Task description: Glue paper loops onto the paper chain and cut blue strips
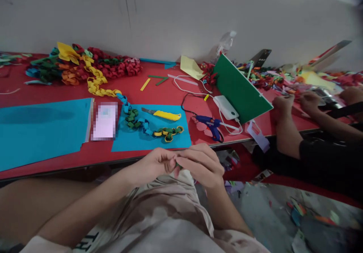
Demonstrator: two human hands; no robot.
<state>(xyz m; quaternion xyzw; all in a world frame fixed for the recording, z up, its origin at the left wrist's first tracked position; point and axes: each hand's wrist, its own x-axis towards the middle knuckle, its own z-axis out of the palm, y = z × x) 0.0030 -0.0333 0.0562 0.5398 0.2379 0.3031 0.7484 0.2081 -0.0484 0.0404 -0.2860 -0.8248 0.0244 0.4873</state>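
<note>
My left hand (161, 165) and my right hand (202, 164) meet in front of the table's edge, above my lap. Their fingers are closed in a pinch around a small green paper piece (178, 165), mostly hidden by the fingertips. Just beyond them a paper chain (144, 126) of green, blue and yellow links lies on a blue sheet (124, 143). A yellow utility knife (167, 115) rests on the same sheet. To the right sits a blue glue gun (208, 121) with a glue stick in its back.
A phone (104, 121) lies left of the sheet, beside a larger blue sheet (42, 128). Heaped paper chains (104, 66) fill the back left. A green board (241, 88) leans over a white power bank (226, 107). At right, another person's hands (283, 104) work.
</note>
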